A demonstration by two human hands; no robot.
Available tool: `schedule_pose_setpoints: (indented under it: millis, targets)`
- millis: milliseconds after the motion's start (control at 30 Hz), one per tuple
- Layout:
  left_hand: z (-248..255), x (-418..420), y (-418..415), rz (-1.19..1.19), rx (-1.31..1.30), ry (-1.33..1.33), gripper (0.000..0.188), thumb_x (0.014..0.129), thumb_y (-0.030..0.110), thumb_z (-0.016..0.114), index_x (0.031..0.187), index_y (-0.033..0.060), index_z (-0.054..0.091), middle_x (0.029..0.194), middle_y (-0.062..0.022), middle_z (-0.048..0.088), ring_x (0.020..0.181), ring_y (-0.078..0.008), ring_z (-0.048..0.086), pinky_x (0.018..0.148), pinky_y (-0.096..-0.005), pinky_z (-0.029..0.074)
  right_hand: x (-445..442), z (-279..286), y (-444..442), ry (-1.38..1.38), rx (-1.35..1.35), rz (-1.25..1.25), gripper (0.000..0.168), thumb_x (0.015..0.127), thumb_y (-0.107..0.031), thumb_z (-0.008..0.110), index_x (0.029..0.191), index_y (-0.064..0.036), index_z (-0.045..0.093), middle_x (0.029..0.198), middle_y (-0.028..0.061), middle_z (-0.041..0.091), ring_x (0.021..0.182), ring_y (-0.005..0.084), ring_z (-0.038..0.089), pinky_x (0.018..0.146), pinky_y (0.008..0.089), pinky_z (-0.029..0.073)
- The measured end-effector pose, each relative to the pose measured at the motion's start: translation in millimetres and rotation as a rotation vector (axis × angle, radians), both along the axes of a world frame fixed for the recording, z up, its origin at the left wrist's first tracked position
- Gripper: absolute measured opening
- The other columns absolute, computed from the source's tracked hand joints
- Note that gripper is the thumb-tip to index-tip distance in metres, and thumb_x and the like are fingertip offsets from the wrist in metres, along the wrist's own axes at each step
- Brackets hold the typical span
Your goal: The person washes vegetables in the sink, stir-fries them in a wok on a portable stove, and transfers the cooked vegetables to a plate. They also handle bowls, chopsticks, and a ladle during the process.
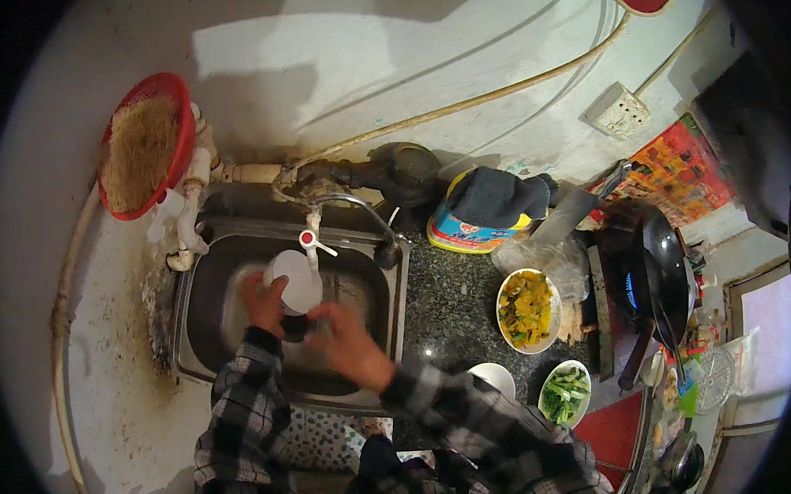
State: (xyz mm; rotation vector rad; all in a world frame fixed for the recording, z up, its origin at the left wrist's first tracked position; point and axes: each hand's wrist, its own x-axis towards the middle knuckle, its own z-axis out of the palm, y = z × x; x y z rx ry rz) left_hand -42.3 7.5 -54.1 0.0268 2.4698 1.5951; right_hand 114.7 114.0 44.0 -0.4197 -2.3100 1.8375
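Note:
My left hand (265,304) grips a white bowl (295,278) by its side, over the steel sink (401,306) and just below the white tap (309,239). The bowl is tilted, and a small dark thing shows under its lower edge. Close to that edge is my right hand (347,342), blurred, with fingers partly spread; whether it touches the bowl I cannot tell.
Right of the sink, the granite counter (437,291) bears a bowl of yellow food (527,307), a bowl of greens (565,393), a white bowl (494,378) and a tub with a dark cloth (492,196). A wok (665,275) stands tilted by a blue flame. A red basket (188,123) hangs upper left.

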Motion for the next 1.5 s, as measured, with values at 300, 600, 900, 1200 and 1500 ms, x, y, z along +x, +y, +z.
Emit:
schedule_pose_setpoints:
  millis: [300, 600, 900, 1200, 1500]
  targets:
    - [-39.6, 20.8, -4.1, -0.029, 0.733, -1.014, 0.046, 0.082, 0.030, 0.061, 0.124, 0.0205, 0.043, 0.119, -0.0052, 0.048, 0.104, -0.0270, 0.049, 0.078, -0.0513, 0.044, 149.4, 99.3, -38.9, -0.092, -0.236, 0.328, 0.038, 0.086, -0.016, 0.058, 0.122, -0.006, 0.048, 0.131, 0.0216, 0.035, 0.126, 0.0351, 0.031, 0.104, 0.0392, 0.028]
    - [-66.0, 19.9, -3.9, -0.054, 0.903, -1.016, 0.054, 0.079, 0.023, 0.062, 0.129, 0.0157, 0.040, 0.126, -0.0110, 0.046, 0.112, -0.0342, 0.048, 0.087, -0.0552, 0.042, 176.1, 115.2, -17.1, -0.119, -0.207, 0.070, 0.028, 0.087, -0.012, 0.059, 0.113, -0.007, 0.051, 0.129, 0.0144, 0.039, 0.121, 0.0277, 0.040, 0.096, 0.0367, 0.036]
    - [-51.5, 10.3, -1.4, -0.107, 0.877, -0.987, 0.058, 0.079, 0.022, 0.060, 0.131, 0.0151, 0.037, 0.130, -0.0130, 0.044, 0.117, -0.0347, 0.044, 0.093, -0.0545, 0.039, 158.9, 94.3, -1.7, -0.068, 0.082, 0.115, 0.034, 0.086, -0.012, 0.058, 0.118, -0.004, 0.048, 0.125, 0.0189, 0.041, 0.119, 0.0332, 0.041, 0.097, 0.0377, 0.036]
    - [-26.4, 18.2, 0.8, -0.155, 1.000, -1.035, 0.055, 0.082, 0.026, 0.059, 0.131, 0.0109, 0.039, 0.129, -0.0110, 0.046, 0.118, -0.0319, 0.045, 0.098, -0.0499, 0.039, 0.3, 32.2, 40.9, 0.129, 0.453, -0.204, 0.065, 0.079, -0.008, 0.055, 0.136, 0.004, 0.026, 0.140, 0.0254, 0.028, 0.129, 0.0386, 0.030, 0.106, 0.0413, 0.027]
    - [14.0, 27.7, -10.9, -0.002, 0.975, -1.088, 0.051, 0.083, 0.025, 0.058, 0.130, 0.0099, 0.041, 0.128, -0.0097, 0.048, 0.116, -0.0303, 0.046, 0.095, -0.0485, 0.039, -45.2, 31.1, 22.8, -0.009, 0.290, -0.185, 0.064, 0.075, -0.005, 0.053, 0.133, 0.004, 0.028, 0.132, 0.0268, 0.039, 0.116, 0.0424, 0.043, 0.096, 0.0433, 0.038]
